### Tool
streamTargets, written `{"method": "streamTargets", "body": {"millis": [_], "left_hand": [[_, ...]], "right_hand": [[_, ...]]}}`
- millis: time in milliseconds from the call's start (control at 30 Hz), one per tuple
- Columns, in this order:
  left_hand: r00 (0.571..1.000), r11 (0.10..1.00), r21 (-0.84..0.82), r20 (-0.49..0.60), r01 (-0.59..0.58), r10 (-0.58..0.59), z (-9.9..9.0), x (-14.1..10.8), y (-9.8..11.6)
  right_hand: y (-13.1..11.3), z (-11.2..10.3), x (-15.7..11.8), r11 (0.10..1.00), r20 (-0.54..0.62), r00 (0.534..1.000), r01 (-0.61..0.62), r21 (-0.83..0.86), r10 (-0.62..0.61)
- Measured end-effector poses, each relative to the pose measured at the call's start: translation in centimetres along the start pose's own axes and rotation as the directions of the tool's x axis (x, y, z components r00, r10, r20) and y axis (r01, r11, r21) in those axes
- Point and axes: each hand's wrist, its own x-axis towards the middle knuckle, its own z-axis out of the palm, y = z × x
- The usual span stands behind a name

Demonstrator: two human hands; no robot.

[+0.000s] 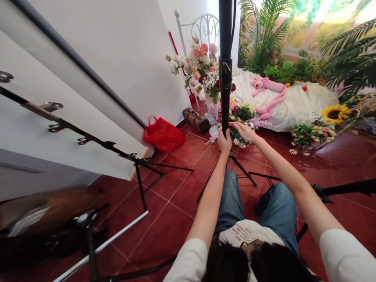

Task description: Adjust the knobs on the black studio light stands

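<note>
A black light-stand pole (225, 84) rises upright in front of me, its tripod legs (243, 169) spread on the floor between my knees. Around its lower part my left hand (225, 141) is closed, thumb up along the pole. My right hand (244, 131) reaches in from the right at about the same height. Its fingers are stretched out, with the tips at the pole's right side; whether they touch a knob there is hidden. Just behind both hands are artificial flowers (246, 111).
A pink plush toy (272, 85) lies on white fabric (308, 102). A red bag (164, 135) rests by the wall. At left stands a clamp-fitted crossbar (67, 121) beside a white panel; a pale rod (117, 235) crosses the floor. Another black stand (346, 189) is at right.
</note>
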Motion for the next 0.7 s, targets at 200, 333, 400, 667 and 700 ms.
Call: {"method": "streamTargets", "body": {"millis": [200,333,400,667,700], "left_hand": [[1.0,1.0,0.006,-0.004,-0.009,0.009,0.0,-0.1,0.1],[1.0,0.999,-0.024,-0.005,-0.021,0.021,0.0,0.0,-0.1],[1.0,0.999,-0.037,-0.006,-0.021,0.021,0.1,0.0,-0.3],[0.999,0.992,-0.119,-0.012,-0.047,0.045,0.1,0.2,-0.7],[0.999,0.992,-0.117,-0.01,-0.05,0.05,0.1,0.2,-0.7]], "right_hand": [[1.9,2.1,1.1,0.998,-0.03,0.999,0.03,-0.062,-0.032],[3.0,3.2,2.3,0.999,-0.125,0.991,-0.054,-0.004,0.053],[3.5,3.8,2.7,0.996,-0.188,0.979,-0.066,0.068,0.078],[3.4,3.7,4.6,0.953,-0.155,0.942,-0.285,0.107,0.299],[3.4,3.3,5.1,0.924,-0.096,0.922,-0.363,0.119,0.374]]}}
